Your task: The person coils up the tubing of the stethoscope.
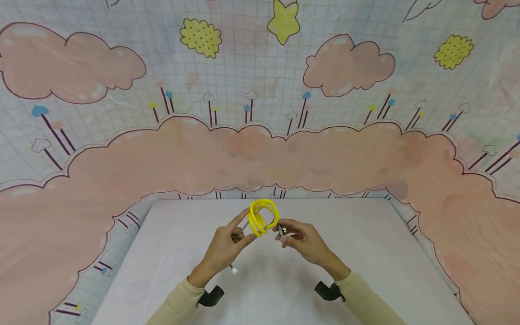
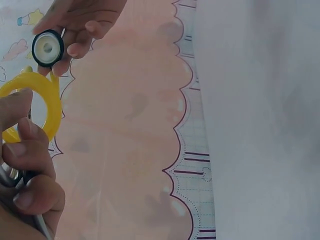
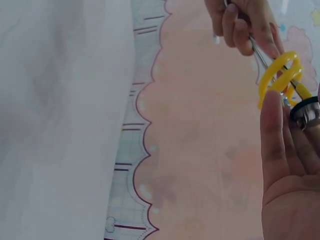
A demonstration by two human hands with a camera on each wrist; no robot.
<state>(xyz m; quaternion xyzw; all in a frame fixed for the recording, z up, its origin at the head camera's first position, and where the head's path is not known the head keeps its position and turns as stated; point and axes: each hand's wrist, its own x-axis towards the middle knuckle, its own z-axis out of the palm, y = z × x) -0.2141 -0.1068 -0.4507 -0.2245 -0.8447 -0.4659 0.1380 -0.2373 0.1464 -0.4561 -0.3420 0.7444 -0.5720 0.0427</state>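
A stethoscope with coiled yellow tubing (image 1: 253, 220) is held up over the white table, between both hands. My left hand (image 1: 219, 250) grips the coil and its metal ear tubes (image 1: 243, 229), its index finger and thumb at the coil's left side. One white ear tip (image 1: 233, 270) sticks out below that hand. On the other side, my right hand (image 1: 307, 243) holds the round chest piece (image 2: 48, 48) by its fingers, close to the coil. The chest piece's pale face with a dark rim shows in the left wrist view. Curled fingers partly hide the ear tubes.
The white tabletop (image 1: 260, 289) lies beneath both hands. Its far edge meets a hanging cloth (image 1: 260, 158) printed with clouds and stars. A black wrist mount (image 1: 212, 296) sits at the left sleeve, another black mount (image 1: 328, 291) at the right.
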